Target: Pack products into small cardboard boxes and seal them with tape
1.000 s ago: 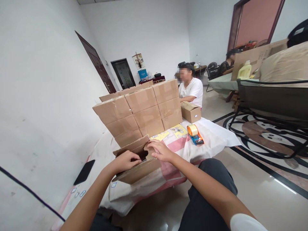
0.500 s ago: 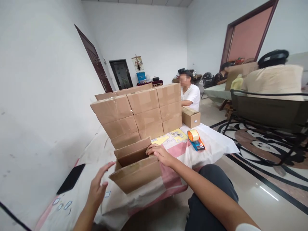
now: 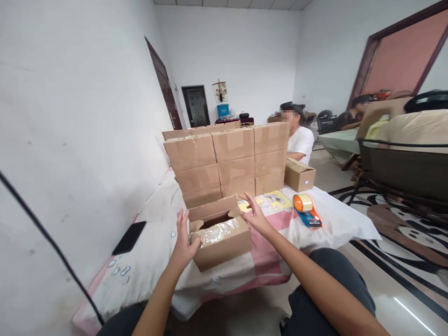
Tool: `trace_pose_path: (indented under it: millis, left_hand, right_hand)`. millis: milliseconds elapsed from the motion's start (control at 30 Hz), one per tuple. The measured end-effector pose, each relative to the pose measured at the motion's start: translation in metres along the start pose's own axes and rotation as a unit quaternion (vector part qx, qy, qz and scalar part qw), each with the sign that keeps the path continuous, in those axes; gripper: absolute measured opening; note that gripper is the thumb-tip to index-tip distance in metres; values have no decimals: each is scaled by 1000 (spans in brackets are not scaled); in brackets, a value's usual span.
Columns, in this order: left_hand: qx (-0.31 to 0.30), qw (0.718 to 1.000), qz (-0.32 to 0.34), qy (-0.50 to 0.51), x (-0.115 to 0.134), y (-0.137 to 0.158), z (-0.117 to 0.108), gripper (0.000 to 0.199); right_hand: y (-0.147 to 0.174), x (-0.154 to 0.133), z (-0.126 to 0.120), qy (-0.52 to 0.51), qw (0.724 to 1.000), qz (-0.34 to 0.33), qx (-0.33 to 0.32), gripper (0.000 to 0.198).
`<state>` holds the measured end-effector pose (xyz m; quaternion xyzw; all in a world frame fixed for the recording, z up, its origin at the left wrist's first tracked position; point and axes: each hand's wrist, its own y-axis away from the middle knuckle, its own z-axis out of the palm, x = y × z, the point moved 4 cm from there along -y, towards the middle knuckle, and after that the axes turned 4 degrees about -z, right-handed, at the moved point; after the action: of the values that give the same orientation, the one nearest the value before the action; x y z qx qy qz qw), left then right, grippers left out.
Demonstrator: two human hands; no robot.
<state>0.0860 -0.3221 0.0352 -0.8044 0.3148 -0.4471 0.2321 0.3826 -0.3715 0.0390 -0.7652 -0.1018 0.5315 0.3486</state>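
Note:
A small cardboard box (image 3: 226,249) stands on the cloth-covered table in front of me. Its near flap, with shiny clear tape across it, is folded inward over part of the opening, while the far flap stands up. Both short end flaps lean in, and the inside is dark. My left hand (image 3: 185,242) is at the box's left end, fingers stretched upward and thumb at the near flap's corner. At the right end, my right hand (image 3: 256,218) has its fingers spread beside the corner. To the right lies an orange and blue tape dispenser (image 3: 307,210).
Behind the box rises a stack of taped cartons (image 3: 234,161). A single carton (image 3: 300,175) sits right of it, near a person in white (image 3: 303,140). A black phone-like slab (image 3: 129,238) lies at left on the tablecloth (image 3: 157,270). Other people sit at right.
The near flap has folded down over the opening. My left hand has come up against the box; my right hand has come off the end flap and spread. The view has turned left.

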Motion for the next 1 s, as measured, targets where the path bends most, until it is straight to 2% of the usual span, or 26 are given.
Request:
trace_pose_path:
  millis: [33, 100, 167, 200, 300, 433, 500, 600, 667, 733, 800, 833, 900, 1000]
  left_hand:
    - [-12, 1000, 8, -25, 1, -1, -1, 77]
    - [-31, 997, 25, -61, 7, -3, -1, 74]
    - [-49, 993, 57, -90, 15, -2, -1, 63]
    - [-58, 990, 77, -104, 19, -2, -1, 54]
    - [-102, 976, 127, -144, 29, 2, 3, 34]
    - [-113, 963, 145, -197, 33, 9, 14, 43]
    - [-102, 961, 146, -210, 32, 11, 19, 41]
    - [-113, 957, 150, -219, 27, 11, 25, 42]
    - [-124, 955, 161, -218, 22, 10, 27, 43]
    - [-125, 952, 178, -215, 18, 9, 27, 44]
    - [-117, 950, 195, -216, 15, 8, 26, 44]
    - [-112, 948, 203, -217, 13, 7, 26, 43]
    - [-104, 947, 218, -213, 12, 6, 25, 42]
    - [-99, 945, 240, -198, 9, 2, 23, 41]
  right_hand:
    - [-2, 0, -2, -12, 1000, -7, -15, 65]
    - [-3, -3, -7, -13, 999, -36, -37, 44]
    - [-2, -7, -13, 13, 996, -68, -53, 20]
    - [-1, -9, -15, 26, 995, -80, -61, 15]
    - [4, -13, -21, 55, 991, -89, -78, 19]
    - [8, -12, -35, 121, 985, -85, -87, 24]
    - [5, -7, -59, 186, 979, -75, -32, 26]
    - [-1, 7, -122, 288, 950, -31, 119, 33]
    - [1, 22, -172, 346, 908, 37, 235, 46]
    - [10, 44, -215, 356, 868, 152, 311, 67]
    - [22, 67, -241, 293, 865, 255, 319, 78]
    - [27, 76, -248, 260, 870, 285, 309, 78]
    - [34, 85, -252, 229, 879, 301, 291, 67]
    - [40, 85, -250, 240, 885, 279, 286, 47]
